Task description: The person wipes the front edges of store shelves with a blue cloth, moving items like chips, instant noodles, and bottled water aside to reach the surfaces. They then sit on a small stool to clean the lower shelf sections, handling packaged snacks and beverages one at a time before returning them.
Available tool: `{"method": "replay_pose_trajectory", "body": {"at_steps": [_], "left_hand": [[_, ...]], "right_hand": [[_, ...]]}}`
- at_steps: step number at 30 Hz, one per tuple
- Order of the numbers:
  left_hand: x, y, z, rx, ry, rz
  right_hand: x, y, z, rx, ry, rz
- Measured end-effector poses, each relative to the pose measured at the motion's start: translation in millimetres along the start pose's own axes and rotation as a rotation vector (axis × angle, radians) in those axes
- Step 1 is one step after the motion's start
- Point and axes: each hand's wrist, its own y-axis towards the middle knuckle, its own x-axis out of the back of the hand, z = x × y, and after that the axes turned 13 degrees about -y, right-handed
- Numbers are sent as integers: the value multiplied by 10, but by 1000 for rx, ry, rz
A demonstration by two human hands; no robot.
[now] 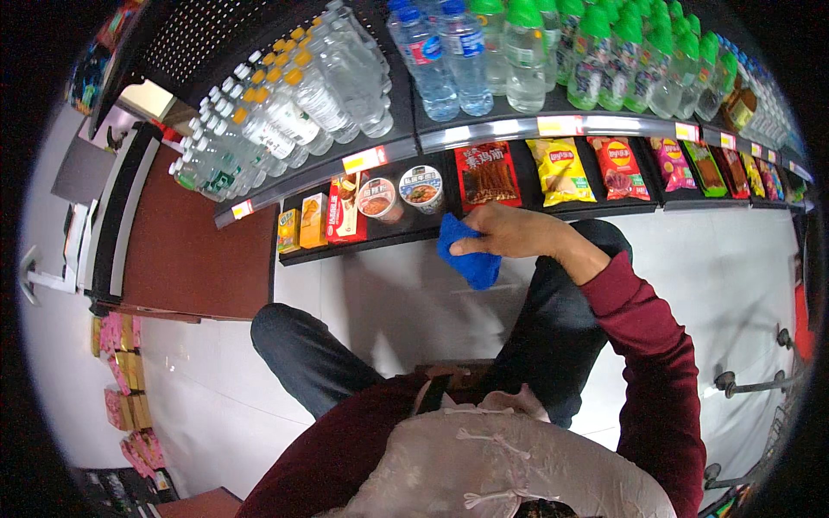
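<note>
A folded blue cloth [471,254] is pinched between the thumb and fingers of my right hand [508,231]. The hand hovers around the front edge of the bottom shelf [424,226]; whether the cloth touches it I cannot tell. Just beyond the fingers lies a red snack packet [488,173]. To its left stand two instant noodle cups, one white and blue [421,190], one pink [379,201]. A yellow Lay's chip bag [561,171] and a red Lay's bag [618,169] lie to the right. My left hand is out of view; only its maroon sleeve shows.
Water bottles with blue caps [466,61] and green caps [524,58] crowd the upper shelf. Its price rail [492,131] overhangs the snacks. Small boxes [313,220] stand at the left end. A brown cabinet [194,246] is at left, a cart's wheels [726,383] at right.
</note>
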Motion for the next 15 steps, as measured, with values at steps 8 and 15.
{"method": "replay_pose_trajectory", "body": {"at_steps": [8, 15], "left_hand": [[115, 109, -169, 43, 48, 31], [924, 519, -163, 47, -26, -84]], "right_hand": [[-39, -207, 3, 211, 81, 29], [-4, -338, 28, 216, -12, 130]]}}
